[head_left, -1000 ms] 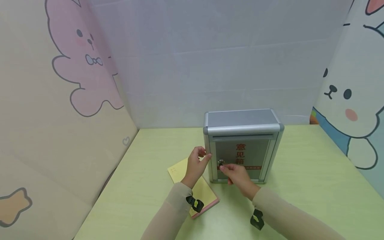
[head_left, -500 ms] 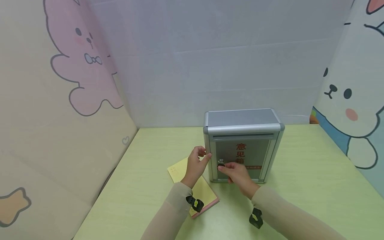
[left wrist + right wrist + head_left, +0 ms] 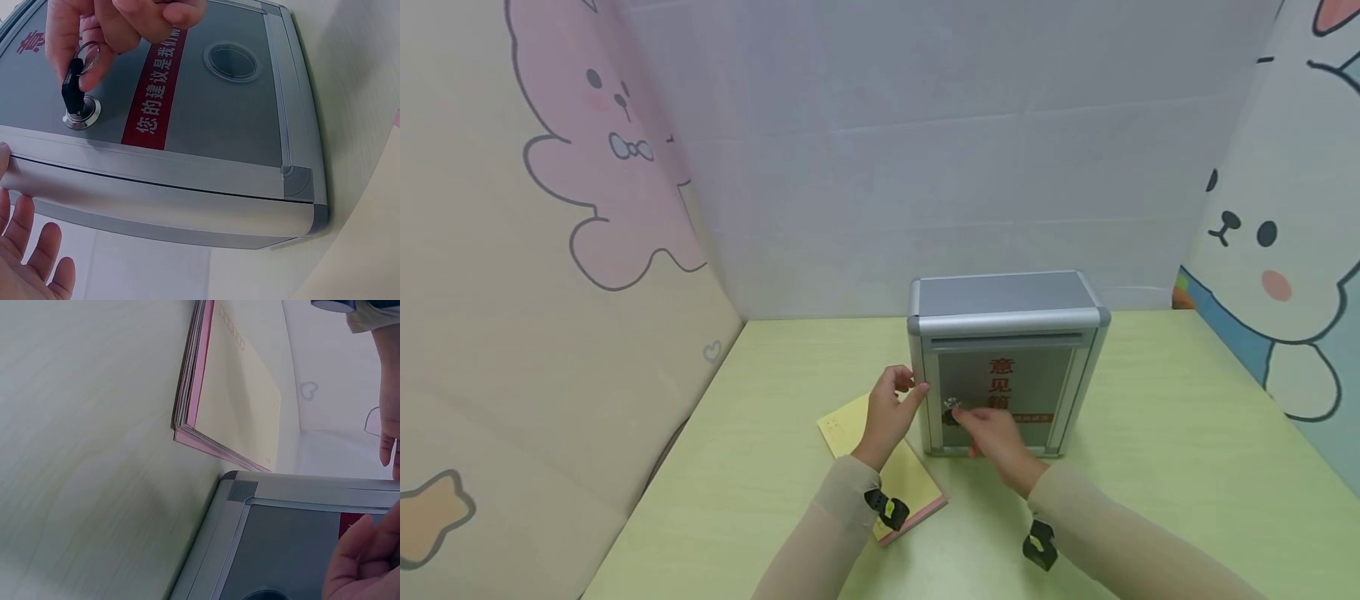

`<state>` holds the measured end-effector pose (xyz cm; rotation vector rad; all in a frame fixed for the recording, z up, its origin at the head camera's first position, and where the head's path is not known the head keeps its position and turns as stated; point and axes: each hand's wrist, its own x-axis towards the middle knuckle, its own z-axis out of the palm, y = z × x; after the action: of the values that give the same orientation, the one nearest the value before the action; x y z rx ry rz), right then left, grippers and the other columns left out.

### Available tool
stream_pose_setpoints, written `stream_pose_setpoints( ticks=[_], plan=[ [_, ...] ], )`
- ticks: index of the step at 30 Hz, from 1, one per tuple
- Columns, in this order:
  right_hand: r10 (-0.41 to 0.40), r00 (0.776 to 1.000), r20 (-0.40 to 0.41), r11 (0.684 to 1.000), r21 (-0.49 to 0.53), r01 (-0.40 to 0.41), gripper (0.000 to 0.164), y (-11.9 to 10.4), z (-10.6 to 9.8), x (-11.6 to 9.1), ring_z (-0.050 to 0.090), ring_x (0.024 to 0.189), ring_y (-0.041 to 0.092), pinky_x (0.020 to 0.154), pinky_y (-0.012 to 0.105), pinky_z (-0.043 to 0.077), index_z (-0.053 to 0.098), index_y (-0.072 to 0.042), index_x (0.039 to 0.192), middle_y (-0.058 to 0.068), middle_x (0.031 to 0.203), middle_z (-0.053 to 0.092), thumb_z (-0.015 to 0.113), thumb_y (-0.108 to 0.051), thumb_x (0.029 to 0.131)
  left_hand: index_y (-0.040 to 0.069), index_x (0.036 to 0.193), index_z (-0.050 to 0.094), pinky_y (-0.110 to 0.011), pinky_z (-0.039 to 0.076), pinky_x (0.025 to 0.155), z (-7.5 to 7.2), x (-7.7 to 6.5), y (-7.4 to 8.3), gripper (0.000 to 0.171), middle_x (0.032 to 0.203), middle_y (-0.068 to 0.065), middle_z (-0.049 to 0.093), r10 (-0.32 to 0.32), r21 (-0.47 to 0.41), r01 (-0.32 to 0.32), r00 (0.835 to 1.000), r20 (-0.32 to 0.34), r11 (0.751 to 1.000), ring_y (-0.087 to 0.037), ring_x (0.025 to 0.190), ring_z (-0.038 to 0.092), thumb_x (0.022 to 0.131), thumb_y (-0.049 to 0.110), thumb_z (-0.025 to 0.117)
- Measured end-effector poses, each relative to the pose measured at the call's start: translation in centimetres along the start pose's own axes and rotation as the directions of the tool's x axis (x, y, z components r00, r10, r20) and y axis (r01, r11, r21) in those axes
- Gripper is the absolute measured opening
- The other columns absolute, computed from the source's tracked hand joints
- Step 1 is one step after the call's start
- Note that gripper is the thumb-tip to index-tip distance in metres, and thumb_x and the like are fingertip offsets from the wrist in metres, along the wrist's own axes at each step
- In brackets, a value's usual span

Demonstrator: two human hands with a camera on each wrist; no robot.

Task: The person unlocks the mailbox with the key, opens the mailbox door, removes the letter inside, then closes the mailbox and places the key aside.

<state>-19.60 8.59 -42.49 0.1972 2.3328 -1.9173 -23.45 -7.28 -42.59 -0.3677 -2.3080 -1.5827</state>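
Note:
A silver-grey metal suggestion box (image 3: 1011, 298) with red lettering stands upright on the table. My right hand (image 3: 1003, 446) is at the lower left of its front panel. Thumb and fingertips pinch a black-headed key (image 3: 73, 84), whose blade sits in the round lock (image 3: 91, 114). A metal ring (image 3: 94, 57) hangs from the key's head. At the box's left edge is my left hand (image 3: 889, 421): the thumb touches the front frame, the other fingers are loosely bent beside the side wall. In the right wrist view the key is hidden.
A stack of yellow and pink envelopes (image 3: 917, 483) lies on the table (image 3: 760, 467), left of the box and partly under my left forearm. A pale cloth wall (image 3: 865, 192) rises behind, with cartoon-printed walls on both sides.
My right hand's fingertips have shifted slightly around the key, and its black head now shows left of the thumb. My left hand and the box have stayed in place.

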Motion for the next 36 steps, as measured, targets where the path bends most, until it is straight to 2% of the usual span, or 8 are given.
stream_pose_setpoints(
  ticks=[6, 7, 10, 14, 17, 25, 29, 36],
  plan=[
    [-0.009, 1.0, 0.027, 1.0, 0.017, 0.009, 0.031, -0.02, 0.18, -0.29, 0.05, 0.046, 0.012, 0.061, 0.028, 0.049, 0.062, 0.006, 0.081, -0.003, 0.044, 0.036, 0.054, -0.02, 0.097, -0.002, 0.099, 0.054, -0.047, 0.045, 0.075, 0.01, 0.02, 0.02, 0.019, 0.091, -0.013, 0.059, -0.004, 0.003, 0.004, 1.0, -0.002, 1.0, -0.028, 0.087, 0.054, 0.089, 0.009, 0.067],
    [-0.011, 1.0, 0.028, 1.0, 0.023, 0.01, 0.031, -0.04, 0.19, -0.29, 0.05, 0.046, 0.012, 0.06, 0.028, 0.049, 0.062, 0.006, 0.081, -0.003, 0.044, 0.036, 0.054, -0.02, 0.097, -0.002, 0.099, 0.054, -0.049, 0.045, 0.076, -0.02, 0.01, 0.06, 0.019, 0.091, -0.013, 0.059, -0.003, 0.002, 0.003, 1.0, -0.002, 1.0, -0.028, 0.087, 0.054, 0.089, 0.009, 0.067],
    [-0.021, 0.999, 0.027, 0.999, 0.028, 0.02, 0.032, -0.06, 0.21, -0.25, 0.05, 0.045, 0.011, 0.059, 0.028, 0.049, 0.062, 0.006, 0.079, -0.003, 0.044, 0.036, 0.054, -0.019, 0.097, -0.001, 0.099, 0.054, -0.042, 0.044, 0.075, -0.12, 0.01, 0.14, 0.019, 0.091, -0.013, 0.058, -0.005, 0.009, 0.005, 1.0, -0.002, 1.0, -0.028, 0.087, 0.054, 0.089, 0.009, 0.067],
    [-0.039, 0.999, 0.027, 0.999, 0.027, 0.038, 0.031, -0.07, 0.11, -0.3, 0.049, 0.045, 0.01, 0.059, 0.028, 0.049, 0.065, 0.012, 0.09, -0.004, 0.044, 0.036, 0.054, -0.016, 0.097, -0.001, 0.098, 0.054, -0.034, 0.042, 0.074, -0.06, -0.02, 0.03, 0.02, 0.09, -0.011, 0.059, -0.014, 0.019, 0.014, 1.0, -0.005, 1.0, -0.026, 0.086, 0.054, 0.089, 0.01, 0.067],
    [-0.037, 0.999, 0.035, 0.999, 0.023, 0.036, 0.031, -0.09, 0.02, -0.38, 0.049, 0.045, 0.01, 0.059, 0.028, 0.05, 0.065, 0.014, 0.097, -0.004, 0.044, 0.036, 0.054, -0.015, 0.097, -0.001, 0.098, 0.054, -0.032, 0.042, 0.073, 0.01, -0.07, -0.06, 0.02, 0.089, -0.01, 0.058, -0.023, 0.024, 0.023, 1.0, -0.003, 0.999, -0.025, 0.085, 0.054, 0.088, 0.01, 0.068],
    [-0.043, 0.999, 0.014, 0.997, 0.071, 0.042, 0.03, -0.29, 0.31, -0.43, 0.046, 0.045, 0.009, 0.058, 0.028, 0.049, 0.063, 0.012, 0.083, -0.004, 0.044, 0.038, 0.054, -0.014, 0.096, -0.001, 0.099, 0.054, -0.032, 0.041, 0.073, -0.08, 0.19, 0.42, 0.019, 0.091, -0.012, 0.059, -0.017, 0.018, 0.017, 1.0, -0.003, 1.0, -0.026, 0.087, 0.054, 0.089, 0.01, 0.066],
    [-0.041, 0.999, -0.003, 0.993, 0.107, 0.042, 0.029, -0.21, 0.62, -0.55, 0.045, 0.044, 0.009, 0.056, 0.027, 0.047, 0.064, 0.01, 0.081, -0.003, 0.044, 0.039, 0.056, -0.013, 0.096, -0.002, 0.099, 0.053, -0.032, 0.041, 0.073, -0.16, 0.16, 0.44, 0.02, 0.091, -0.013, 0.059, -0.011, 0.024, 0.011, 1.0, -0.006, 1.0, -0.027, 0.086, 0.054, 0.089, 0.009, 0.067],
    [-0.041, 0.999, -0.009, 0.996, 0.074, 0.042, 0.031, 0.21, 0.43, -0.56, 0.045, 0.043, 0.007, 0.057, 0.026, 0.048, 0.064, 0.015, 0.095, -0.004, 0.044, 0.04, 0.056, -0.014, 0.096, -0.002, 0.099, 0.053, -0.032, 0.041, 0.072, 0.0, -0.05, 0.38, 0.021, 0.09, -0.014, 0.059, -0.012, 0.018, 0.012, 1.0, 0.0, 1.0, -0.03, 0.086, 0.054, 0.089, 0.01, 0.067]
  ],
)
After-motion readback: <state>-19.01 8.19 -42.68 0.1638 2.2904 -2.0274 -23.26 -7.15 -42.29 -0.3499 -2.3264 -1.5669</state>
